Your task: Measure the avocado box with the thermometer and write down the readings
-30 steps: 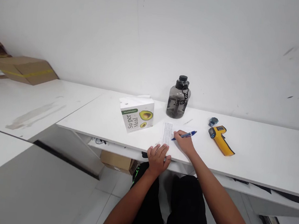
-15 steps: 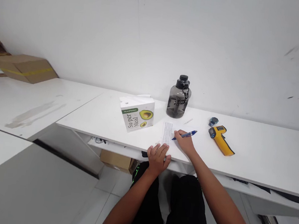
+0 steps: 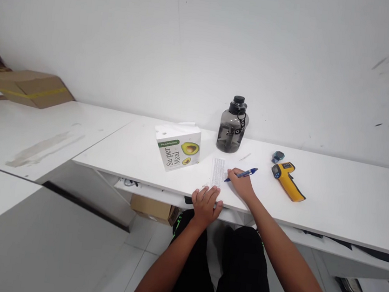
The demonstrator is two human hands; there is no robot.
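A blue pen (image 3: pixel 248 172) is gripped in my right hand (image 3: pixel 242 185), its lower end at the white paper (image 3: pixel 217 171) on the desk. Dense rows of dark writing or print cover a strip of that paper. My left hand (image 3: pixel 206 202) lies over the paper's near end at the desk's front edge, fingers spread. Left of the paper stands a white box (image 3: pixel 181 151) with avocado pictures and "Su-per Meal" lettering. Behind the paper is a grey, see-through water bottle (image 3: pixel 231 126) with a black cap. A yellow infrared thermometer (image 3: pixel 289 182) lies to the right.
A small blue-green watch-like item (image 3: pixel 278 157) sits behind the thermometer. Cardboard boxes (image 3: pixel 35 90) are at the far left against the wall. Under the white desk (image 3: pixel 346 196) are a shelf and another cardboard box (image 3: pixel 152 208).
My right hand and the pen have shifted very slightly to the right. The left hand stays in place on the paper. The view has tilted a little.
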